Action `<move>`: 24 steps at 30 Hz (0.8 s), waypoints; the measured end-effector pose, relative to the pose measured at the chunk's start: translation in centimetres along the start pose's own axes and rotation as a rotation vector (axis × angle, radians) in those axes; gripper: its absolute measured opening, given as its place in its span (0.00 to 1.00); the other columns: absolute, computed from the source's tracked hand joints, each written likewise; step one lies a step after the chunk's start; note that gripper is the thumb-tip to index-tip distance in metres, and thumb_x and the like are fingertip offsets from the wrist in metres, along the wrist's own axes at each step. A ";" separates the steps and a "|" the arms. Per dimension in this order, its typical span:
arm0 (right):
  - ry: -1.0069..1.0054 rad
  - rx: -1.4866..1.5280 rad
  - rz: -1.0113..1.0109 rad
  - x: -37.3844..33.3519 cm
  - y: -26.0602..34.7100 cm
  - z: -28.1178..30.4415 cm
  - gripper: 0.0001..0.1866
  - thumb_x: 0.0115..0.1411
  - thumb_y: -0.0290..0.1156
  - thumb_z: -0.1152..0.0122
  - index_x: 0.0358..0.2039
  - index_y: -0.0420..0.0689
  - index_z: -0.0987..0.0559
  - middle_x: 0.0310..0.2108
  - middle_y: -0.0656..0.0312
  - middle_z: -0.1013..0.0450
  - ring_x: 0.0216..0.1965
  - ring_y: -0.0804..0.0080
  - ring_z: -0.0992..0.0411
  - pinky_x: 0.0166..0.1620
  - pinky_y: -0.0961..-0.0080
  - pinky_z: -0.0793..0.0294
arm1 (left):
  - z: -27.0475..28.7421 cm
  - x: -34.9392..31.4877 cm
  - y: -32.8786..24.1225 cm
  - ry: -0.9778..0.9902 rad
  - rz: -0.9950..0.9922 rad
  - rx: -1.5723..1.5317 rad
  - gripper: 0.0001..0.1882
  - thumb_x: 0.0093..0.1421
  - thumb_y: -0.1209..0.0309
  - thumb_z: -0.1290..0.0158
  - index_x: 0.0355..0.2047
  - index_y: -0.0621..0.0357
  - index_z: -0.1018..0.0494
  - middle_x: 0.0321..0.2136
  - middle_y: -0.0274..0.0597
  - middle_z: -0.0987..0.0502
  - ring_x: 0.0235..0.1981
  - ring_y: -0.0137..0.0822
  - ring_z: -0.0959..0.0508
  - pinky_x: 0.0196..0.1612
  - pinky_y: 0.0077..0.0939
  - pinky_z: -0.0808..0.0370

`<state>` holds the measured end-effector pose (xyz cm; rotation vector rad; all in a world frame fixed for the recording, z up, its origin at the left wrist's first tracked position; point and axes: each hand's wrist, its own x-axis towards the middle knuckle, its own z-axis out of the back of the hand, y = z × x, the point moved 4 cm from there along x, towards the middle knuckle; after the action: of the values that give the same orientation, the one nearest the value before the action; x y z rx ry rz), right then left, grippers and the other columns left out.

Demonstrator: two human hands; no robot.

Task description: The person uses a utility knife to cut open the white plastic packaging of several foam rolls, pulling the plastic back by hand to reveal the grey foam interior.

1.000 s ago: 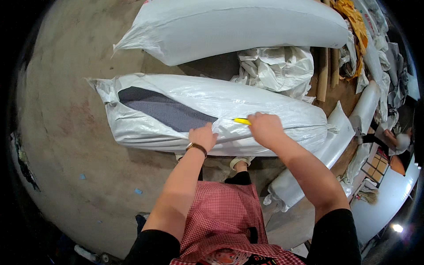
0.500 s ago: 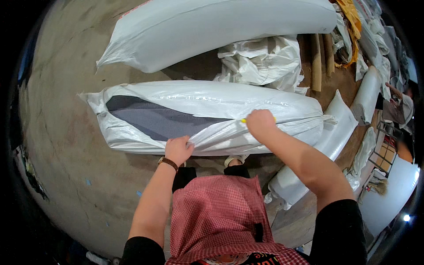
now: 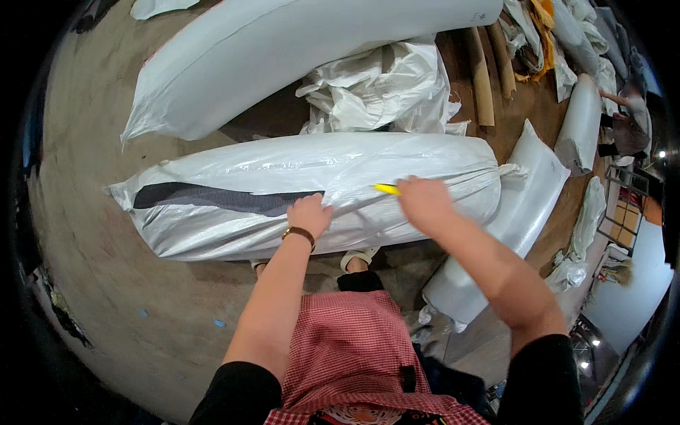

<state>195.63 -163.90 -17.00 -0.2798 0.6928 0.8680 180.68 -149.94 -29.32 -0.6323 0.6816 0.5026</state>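
Observation:
A long roll in white plastic wrapping [image 3: 397,159] lies crosswise in front of me. Through a lengthwise slit in its left half shows dark grey fabric [image 3: 212,198]. My left hand [image 3: 309,214] is closed on the wrapping at the right end of this slit. To the right of it, my right hand [image 3: 425,204] grips a yellow utility knife [image 3: 387,189], held just over the uncut part of the wrapping. The knife points left; its blade is too small to make out. The wrapping is gathered and tied at the roll's right end.
Beyond lies another white wrapped roll [image 3: 283,60], with crumpled white sheeting [image 3: 382,88] beside it. Brown cardboard tubes [image 3: 481,78] lie at the far right. Further wrapped rolls [image 3: 528,195] lie to the right. Another person [image 3: 630,124] stands at the far right edge.
My left hand has moved right along the slit, toward the knife. The slit's gap has narrowed, with less grey fabric showing. The knife remains in my right hand, more of it visible.

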 end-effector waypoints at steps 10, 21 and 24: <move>0.123 -0.128 0.222 4.3 1.4 -4.2 0.08 0.48 0.29 0.48 0.26 0.45 0.21 0.29 0.57 0.25 0.31 0.64 0.25 0.31 0.69 0.27 | -0.7 -4.5 -0.3 -0.220 0.009 -0.194 0.11 0.51 0.63 0.50 0.26 0.59 0.31 0.23 0.48 0.26 0.29 0.49 0.26 0.34 0.41 0.35; -0.066 -0.319 -0.279 -8.6 -18.7 -3.8 0.07 0.51 0.30 0.51 0.27 0.45 0.24 0.27 0.58 0.27 0.27 0.65 0.26 0.28 0.67 0.29 | -2.3 -0.1 -7.9 0.098 -0.219 0.087 0.23 0.47 0.53 0.49 0.38 0.55 0.30 0.36 0.46 0.26 0.40 0.46 0.27 0.46 0.41 0.36; -0.044 -0.136 -0.318 -9.6 -16.7 -4.8 0.10 0.50 0.32 0.47 0.34 0.46 0.27 0.27 0.60 0.30 0.30 0.63 0.28 0.30 0.67 0.29 | -3.6 1.4 -11.9 0.183 -0.093 0.081 0.23 0.48 0.53 0.49 0.38 0.56 0.30 0.36 0.47 0.26 0.40 0.46 0.27 0.43 0.44 0.34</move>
<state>202.19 -182.56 -15.04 -0.4778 0.5306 0.6153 187.42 -160.49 -28.18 -0.6355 0.8373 0.3319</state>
